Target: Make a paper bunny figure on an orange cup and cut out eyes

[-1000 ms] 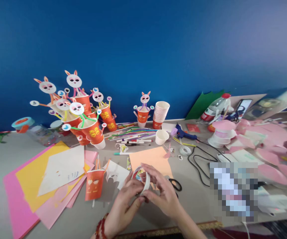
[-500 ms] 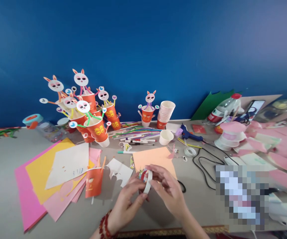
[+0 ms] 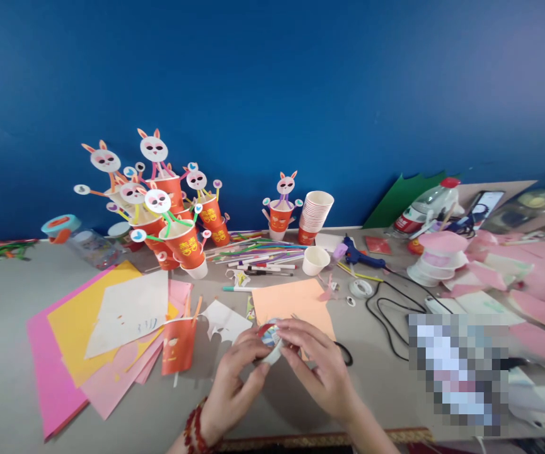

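Ring-shaped roll of whitish tape with a red-and-blue printed inner face [image 3: 272,354]: one, raised above the bench [image 3: 376,403] at the near edge of the peach rectangular paper sheet [image 3: 291,296], your landmark.

Your left hand [image 3: 239,375], with a red beaded bracelet [image 3: 195,430] at the wrist: grasping the roll's left side between thumb and fingers. Your right hand [image 3: 323,372]: fingers curled, tips pinching the roll's right side.

Left of the sheet: a white paper piece with scalloped cut-outs [image 3: 227,323], just beside it; farther left, an orange-red paper cup with a printed face [image 3: 177,348].

Right of the sheet: a small roll of clear tape [image 3: 361,289]; a black looped handle [image 3: 346,354], near its close corner, partly hidden by your right hand.

Beyond the sheet: a white paper cup [image 3: 315,261], upright; mixed coloured pens and sticks [image 3: 263,257], in a loose row; a blue glue gun [image 3: 360,253], beyond and to the right.
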### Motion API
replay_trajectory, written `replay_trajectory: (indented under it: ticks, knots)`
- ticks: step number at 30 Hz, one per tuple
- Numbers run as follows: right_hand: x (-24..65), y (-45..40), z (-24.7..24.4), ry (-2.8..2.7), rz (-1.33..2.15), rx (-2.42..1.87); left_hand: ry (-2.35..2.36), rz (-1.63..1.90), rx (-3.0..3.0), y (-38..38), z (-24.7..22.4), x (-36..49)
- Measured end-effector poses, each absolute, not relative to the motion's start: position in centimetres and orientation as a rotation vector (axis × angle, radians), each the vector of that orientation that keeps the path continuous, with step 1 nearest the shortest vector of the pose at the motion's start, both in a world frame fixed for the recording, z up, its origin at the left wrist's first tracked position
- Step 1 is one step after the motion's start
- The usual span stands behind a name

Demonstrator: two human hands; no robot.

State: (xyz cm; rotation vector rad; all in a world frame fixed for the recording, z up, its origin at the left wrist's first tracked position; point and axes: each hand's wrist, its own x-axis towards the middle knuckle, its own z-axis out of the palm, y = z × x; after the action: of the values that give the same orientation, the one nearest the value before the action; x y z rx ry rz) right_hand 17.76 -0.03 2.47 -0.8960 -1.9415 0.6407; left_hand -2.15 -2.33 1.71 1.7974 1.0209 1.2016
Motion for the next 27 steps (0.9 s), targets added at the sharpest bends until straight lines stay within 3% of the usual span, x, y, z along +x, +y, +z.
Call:
replay_trajectory:
  ticks: [6, 9, 14, 21, 27]
  knots:
    - [17.6, -0.3, 2.6, -1.859, 1.036, -0.919, 1.008, 1.206, 1.713, -1.5, 2.0, -3.1]
    - [17.1, -0.6, 1.7, -1.618, 1.258, -1.017, 1.226, 1.381, 1.711, -1.4, 1.6, -3.0]
    - [15.9, -0.9, 1.3, -1.341, 1.383, -1.062, 1.374, 1.525, 1.911, -2.0, 1.7, -2.3]
    - [14.5, -1.4, 1.6, -1.398, 1.327, -0.995, 1.226, 1.359, 1.825, -2.3, 2.2, -0.7]
    - [15.0, -1.5, 2.2, -1.798, 0.807, -1.021, 1.192, 1.382, 1.741, -2.6, 1.7, -1.4]
